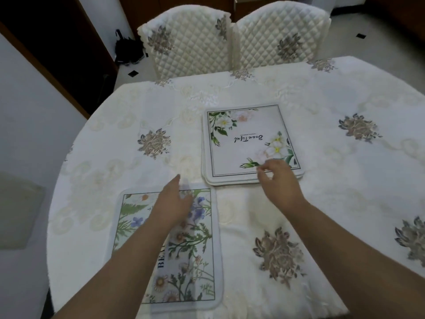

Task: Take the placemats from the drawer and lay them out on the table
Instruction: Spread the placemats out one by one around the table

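A placemat with blue and white flowers (202,256) lies flat near the table's front edge. My left hand (173,201) hovers over its far end, fingers straight, blurred with motion. A small stack of white placemats (243,143) printed with white blossoms and script lettering sits at the table's middle. My right hand (277,178) is over the stack's near edge, fingers loosely curled, fingertips at the top mat's rim. Whether it pinches the mat cannot be told.
A cream embroidered tablecloth (345,180) covers the round table. Two quilted chairs (188,42) (280,33) stand at the far side. A dark bag (127,49) sits on the floor at the back left.
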{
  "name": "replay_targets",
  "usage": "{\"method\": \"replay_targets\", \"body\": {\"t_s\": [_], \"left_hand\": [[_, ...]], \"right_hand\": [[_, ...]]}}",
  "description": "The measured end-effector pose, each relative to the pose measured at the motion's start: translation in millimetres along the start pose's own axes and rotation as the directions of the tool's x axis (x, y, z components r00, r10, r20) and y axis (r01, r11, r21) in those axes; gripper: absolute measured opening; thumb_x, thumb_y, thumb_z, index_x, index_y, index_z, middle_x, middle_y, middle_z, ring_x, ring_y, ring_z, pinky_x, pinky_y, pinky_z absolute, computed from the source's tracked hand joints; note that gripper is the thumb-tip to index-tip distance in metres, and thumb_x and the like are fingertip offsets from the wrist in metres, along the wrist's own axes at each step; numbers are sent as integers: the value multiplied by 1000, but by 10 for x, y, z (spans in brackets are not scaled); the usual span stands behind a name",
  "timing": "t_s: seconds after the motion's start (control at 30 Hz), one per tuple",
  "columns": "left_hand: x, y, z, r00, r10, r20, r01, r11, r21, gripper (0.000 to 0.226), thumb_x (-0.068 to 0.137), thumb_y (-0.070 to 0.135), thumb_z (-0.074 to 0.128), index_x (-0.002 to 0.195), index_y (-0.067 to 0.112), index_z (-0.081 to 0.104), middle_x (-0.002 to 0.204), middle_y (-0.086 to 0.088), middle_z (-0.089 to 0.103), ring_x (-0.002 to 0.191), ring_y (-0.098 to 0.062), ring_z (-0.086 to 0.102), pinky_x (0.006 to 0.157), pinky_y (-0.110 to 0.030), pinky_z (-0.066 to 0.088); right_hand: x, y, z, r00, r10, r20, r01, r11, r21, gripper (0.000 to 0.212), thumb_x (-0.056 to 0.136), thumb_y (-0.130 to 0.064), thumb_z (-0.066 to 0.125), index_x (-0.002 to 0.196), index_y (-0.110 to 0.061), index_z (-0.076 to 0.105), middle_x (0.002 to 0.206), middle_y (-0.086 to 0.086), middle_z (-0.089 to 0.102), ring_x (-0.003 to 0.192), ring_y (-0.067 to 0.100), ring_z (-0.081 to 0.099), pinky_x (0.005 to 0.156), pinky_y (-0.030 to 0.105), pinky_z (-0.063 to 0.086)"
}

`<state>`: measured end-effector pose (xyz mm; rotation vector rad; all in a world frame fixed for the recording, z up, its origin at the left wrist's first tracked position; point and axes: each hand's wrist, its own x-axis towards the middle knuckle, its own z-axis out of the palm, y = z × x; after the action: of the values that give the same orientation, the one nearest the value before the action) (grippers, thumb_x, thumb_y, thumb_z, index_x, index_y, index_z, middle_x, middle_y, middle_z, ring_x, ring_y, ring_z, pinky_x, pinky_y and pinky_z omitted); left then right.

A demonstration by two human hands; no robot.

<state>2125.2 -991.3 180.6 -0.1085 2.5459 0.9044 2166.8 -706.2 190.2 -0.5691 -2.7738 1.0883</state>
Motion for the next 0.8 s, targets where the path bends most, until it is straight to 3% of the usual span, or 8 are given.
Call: {"method": "replay_targets", "body": {"t_s": [0.07, 0.13, 0.23, 0.33, 0.5, 0.6, 0.67, 0.8], "left_hand": [[92, 356, 138, 1000, 2, -6, -3, 996, -89, 72, 99, 33, 59, 161, 22, 25, 164, -7, 31, 146, -24, 38, 119, -41, 34], [167, 656, 266, 1000, 19, -16, -21, 989, -147, 68, 99, 33, 57, 160, 20, 30, 162, -8, 35, 145, -23, 40, 118, -43, 37], [248, 915, 437, 999, -26, -32, 20, 984, -175, 63, 100, 33, 55, 157, 15, 35, 160, -9, 40, 145, -24, 40, 118, -36, 32], [327, 1001, 521, 987, -79, -141, 56, 986, -160, 58, 95, 33, 61, 148, 13, 49, 150, -12, 52, 137, -28, 49, 116, -39, 38], [423, 1122, 529, 982, -76, -175, 24, 959, -283, 24, 91, 23, 68, 112, 25, 59, 116, -8, 62, 80, -23, 65, 76, -36, 57], [405, 1277, 555, 995, -94, -38, 74, 932, -355, 36, 89, 6, 51, 116, 25, 65, 103, -11, 68, 60, -20, 59, 66, -36, 55], [322, 1367, 560, 995, -89, 40, 98, 934, -344, 46, 91, 3, 46, 129, 20, 65, 105, -10, 69, 61, -19, 58, 64, -37, 57], [-29, 1494, 530, 998, 56, -19, -58, 987, -148, 42, 100, 16, 49, 138, 29, 63, 134, -1, 65, 85, -13, 63, 77, -30, 57]], "right_hand": [[205, 247, -163, 992, 124, -25, -126, 987, -97, 40, 91, -34, 65, 127, -17, 62, 156, 19, 30, 145, 34, 27, 114, 38, 24], [368, 456, -263, 956, 275, 99, -260, 955, -144, 57, 90, -47, 64, 138, -20, 51, 162, 24, 8, 150, 36, 13, 119, 43, 19], [476, 589, -358, 915, 310, 259, -290, 950, -114, 50, 89, -52, 62, 128, -20, 57, 149, 19, 31, 137, 37, 40, 106, 36, 37], [492, 628, -410, 949, 256, 186, -237, 965, -116, 45, 90, -35, 62, 129, -13, 62, 140, 16, 41, 131, 35, 45, 97, 30, 38], [484, 682, -450, 966, 241, 92, -236, 970, -62, 41, 89, -19, 64, 128, -7, 65, 147, 15, 39, 133, 29, 42, 99, 25, 33], [529, 772, -526, 968, 242, 61, -246, 966, 78, 29, 84, -13, 67, 112, -14, 72, 136, 12, 46, 97, 14, 60, 86, 18, 39], [578, 847, -623, 970, 237, 42, -241, 961, 133, 19, 81, -11, 66, 98, -20, 73, 122, 13, 55, 72, 5, 57, 72, 19, 45], [530, 859, -919, 932, 252, 261, -314, 920, 233, 33, 82, -9, 58, 107, -29, 65, 107, 3, 63, 80, 20, 63, 64, 32, 54]]}}
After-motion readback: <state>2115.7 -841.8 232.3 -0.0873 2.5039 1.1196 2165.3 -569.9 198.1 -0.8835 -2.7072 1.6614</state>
